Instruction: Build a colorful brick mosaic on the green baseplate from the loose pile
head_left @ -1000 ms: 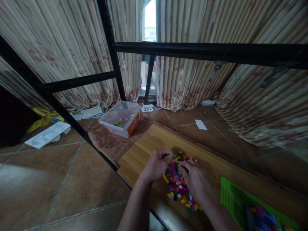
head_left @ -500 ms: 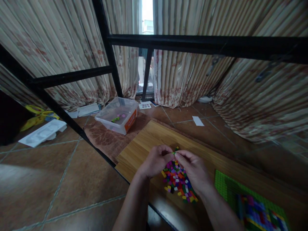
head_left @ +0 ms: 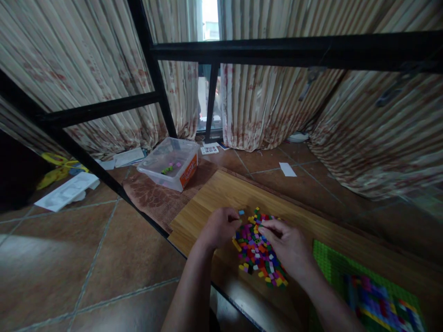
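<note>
My left hand (head_left: 221, 227) is closed in a pinch just left of a pile of small building bricks (head_left: 258, 251). A speck of green shows at its fingertips, seemingly a small green brick. Over the pile's right side, my right hand (head_left: 285, 242) has its thumb and forefinger pressed together, and whatever they may hold is too small to make out. Red, yellow, purple, white and green bricks make up the pile on the wooden tabletop (head_left: 204, 198). One blue brick (head_left: 241, 212) lies apart, just beyond my left fingertips.
A green baseplate (head_left: 328, 258) bearing colourful bricks lies at the right, partly under my right forearm. Behind the table, a clear plastic box (head_left: 155, 168) holds a few bricks. A black metal frame (head_left: 263, 50) crosses in front of the curtains (head_left: 259, 106).
My hands were together at the pile's far edge over a small green piece; now they are apart. The left hand moved left, the right moved right and slightly nearer. The pile's far side is now uncovered.
</note>
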`<state>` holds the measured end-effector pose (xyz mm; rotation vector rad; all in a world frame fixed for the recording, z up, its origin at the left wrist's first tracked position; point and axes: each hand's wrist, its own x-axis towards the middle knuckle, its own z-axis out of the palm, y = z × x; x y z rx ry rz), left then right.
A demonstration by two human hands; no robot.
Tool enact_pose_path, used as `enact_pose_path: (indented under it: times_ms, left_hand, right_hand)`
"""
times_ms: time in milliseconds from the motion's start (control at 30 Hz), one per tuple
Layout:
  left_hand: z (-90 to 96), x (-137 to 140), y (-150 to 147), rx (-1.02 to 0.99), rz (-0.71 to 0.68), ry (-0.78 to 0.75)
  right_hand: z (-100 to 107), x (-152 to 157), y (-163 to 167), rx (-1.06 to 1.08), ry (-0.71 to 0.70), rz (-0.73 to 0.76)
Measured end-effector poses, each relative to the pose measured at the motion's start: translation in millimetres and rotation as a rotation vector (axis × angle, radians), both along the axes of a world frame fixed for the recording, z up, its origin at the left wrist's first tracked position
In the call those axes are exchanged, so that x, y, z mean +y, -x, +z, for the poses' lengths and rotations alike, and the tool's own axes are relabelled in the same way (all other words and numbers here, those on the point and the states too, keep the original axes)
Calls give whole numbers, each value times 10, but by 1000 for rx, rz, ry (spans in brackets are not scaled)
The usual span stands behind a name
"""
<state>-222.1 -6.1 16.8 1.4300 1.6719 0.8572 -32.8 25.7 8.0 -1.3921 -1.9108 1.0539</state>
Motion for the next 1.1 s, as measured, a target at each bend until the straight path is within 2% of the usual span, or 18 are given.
enact_pose_path:
  times_ms: [100, 233, 367, 500, 700, 1100]
  left_hand:
    - [-63, 23, -29, 227, 36, 35]
    - [-77, 41, -114, 302, -15, 46]
    - [-52, 34, -98, 308, -12, 35]
    - [-38, 13, 27, 275, 69, 13]
    - [-66, -5, 166, 283, 184, 7]
    - [21, -53, 125, 232, 221, 31]
  right_hand:
    - [-72, -12, -30, -203, -165, 75]
    - [-140, -36, -5, -333, -273, 117]
    - [-111, -94, 78, -340, -355, 117]
    - [-42, -199, 277, -347, -371, 221]
    - [-42, -303, 558, -503, -414, 319]
    - [-114, -296, 581, -568, -499, 367]
